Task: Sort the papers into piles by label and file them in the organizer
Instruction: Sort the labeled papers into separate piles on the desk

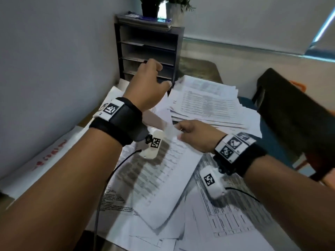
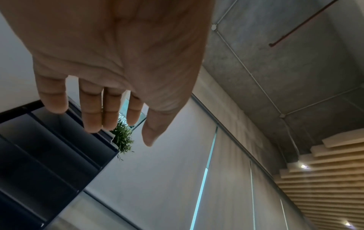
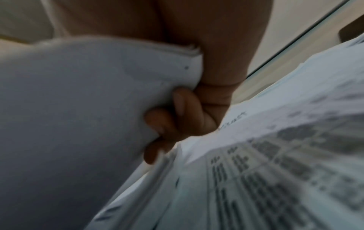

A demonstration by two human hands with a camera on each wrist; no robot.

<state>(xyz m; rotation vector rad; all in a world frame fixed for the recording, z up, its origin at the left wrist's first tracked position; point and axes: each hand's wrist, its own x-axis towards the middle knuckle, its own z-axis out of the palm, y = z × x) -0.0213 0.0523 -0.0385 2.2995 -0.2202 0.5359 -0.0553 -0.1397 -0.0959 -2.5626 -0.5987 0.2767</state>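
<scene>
My left hand (image 1: 154,75) is raised in front of the black organizer (image 1: 126,51), fingers (image 2: 92,112) loosely extended and holding nothing. The left wrist view shows the organizer's dark shelves (image 2: 49,147) just beyond the fingertips. My right hand (image 1: 181,132) grips the top edge of a sheaf of printed papers (image 1: 163,178), lifted and slanting over the desk. In the right wrist view its fingers (image 3: 177,118) curl round the sheaf's blank back (image 3: 78,109). A thick pile of printed sheets (image 1: 204,100) lies beside the organizer's foot.
More printed sheets (image 1: 235,214) cover the desk under and in front of my arms. A wall runs along the left. Potted plants (image 1: 150,6) and a paper stack (image 1: 145,20) sit on top of the organizer. A dark chair (image 1: 290,115) stands at the right.
</scene>
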